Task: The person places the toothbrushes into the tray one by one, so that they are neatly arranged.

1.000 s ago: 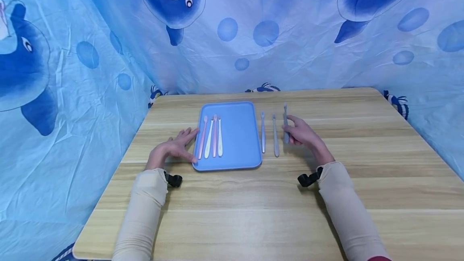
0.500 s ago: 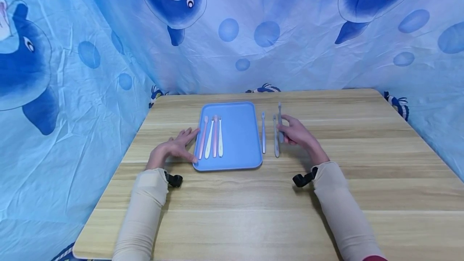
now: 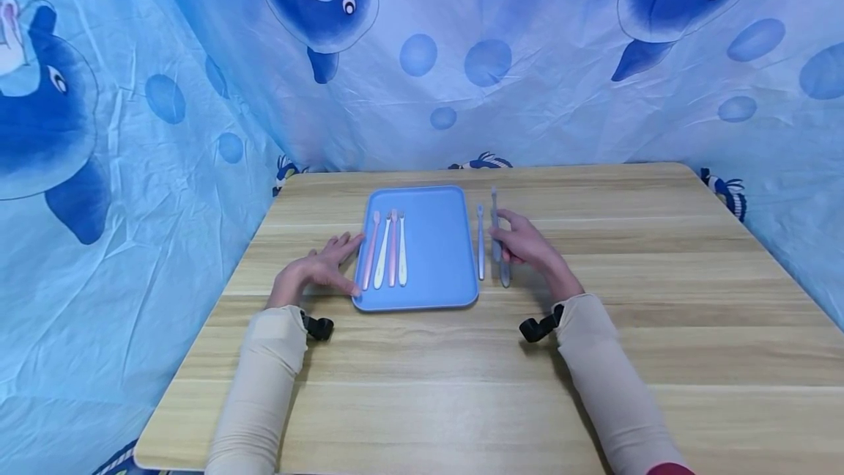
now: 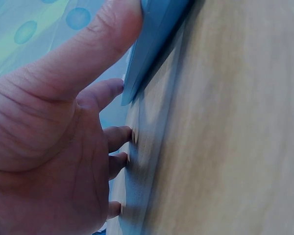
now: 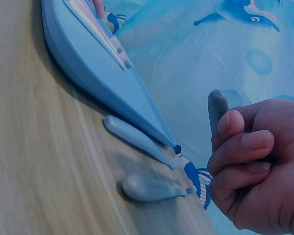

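Observation:
A blue tray (image 3: pixel 438 248) holds two pink toothbrushes, the left one (image 3: pixel 370 255) outermost, and two white toothbrushes, one (image 3: pixel 403 259) at the right of the row. My left hand (image 3: pixel 321 267) touches the tray's left side, fingers spread and thumb on the rim (image 4: pixel 154 39). Right of the tray, my right hand (image 3: pixel 525 244) pinches a grey toothbrush (image 5: pixel 217 108), raised above the table. Beneath it lies another grey toothbrush (image 3: pixel 505 273), partly covered in the head view. Between that one and the tray lies a bluish toothbrush (image 3: pixel 480 248).
The wooden table (image 3: pixel 422 387) extends in front of the tray and to both sides. A blue dolphin-print curtain (image 3: pixel 554 108) hangs behind and on the left. Blue-and-white rope-like print (image 3: pixel 486 160) shows along the table's back edge.
My right hand has moved left with the grey toothbrush, from right of the loose toothbrushes to over the nearer grey one. My left hand and the tray have stayed put.

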`<state>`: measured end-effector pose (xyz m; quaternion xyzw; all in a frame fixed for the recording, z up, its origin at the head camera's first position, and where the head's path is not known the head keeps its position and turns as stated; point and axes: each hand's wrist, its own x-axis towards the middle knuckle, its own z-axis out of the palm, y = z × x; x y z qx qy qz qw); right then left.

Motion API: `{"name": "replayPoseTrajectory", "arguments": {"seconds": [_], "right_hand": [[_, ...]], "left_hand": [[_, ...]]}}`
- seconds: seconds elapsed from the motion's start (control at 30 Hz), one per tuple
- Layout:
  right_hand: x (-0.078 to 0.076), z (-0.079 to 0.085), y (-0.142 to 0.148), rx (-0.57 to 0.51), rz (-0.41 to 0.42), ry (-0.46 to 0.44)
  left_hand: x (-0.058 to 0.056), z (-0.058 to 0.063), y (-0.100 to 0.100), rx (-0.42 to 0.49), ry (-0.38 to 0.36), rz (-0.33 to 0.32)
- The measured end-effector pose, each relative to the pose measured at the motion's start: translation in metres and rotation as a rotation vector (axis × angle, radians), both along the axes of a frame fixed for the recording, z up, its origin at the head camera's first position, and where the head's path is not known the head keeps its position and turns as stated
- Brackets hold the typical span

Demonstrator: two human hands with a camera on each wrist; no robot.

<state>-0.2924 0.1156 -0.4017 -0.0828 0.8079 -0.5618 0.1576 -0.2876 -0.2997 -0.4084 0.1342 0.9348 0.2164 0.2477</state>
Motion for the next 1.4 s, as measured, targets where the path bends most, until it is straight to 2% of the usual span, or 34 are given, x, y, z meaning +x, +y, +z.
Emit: {"name": "replayPoseTrajectory", "arguments": {"seconds": [0.3,0.93,1.4], "right_hand": [[0.000,0.000,-0.017,-0.036,0.013,0.011],[0.000,-0.004,-0.054,0.048,0.053,0.007],[0.000,-0.009,-0.073,0.083,0.045,-0.002]], "left_hand": [[0.001,0.002,0.001,0.003,-0.004,0.006],[0.001,0.000,0.000,0.006,-0.014,0.016],[0.000,0.002,0.001,-0.001,-0.015,0.008]]}}
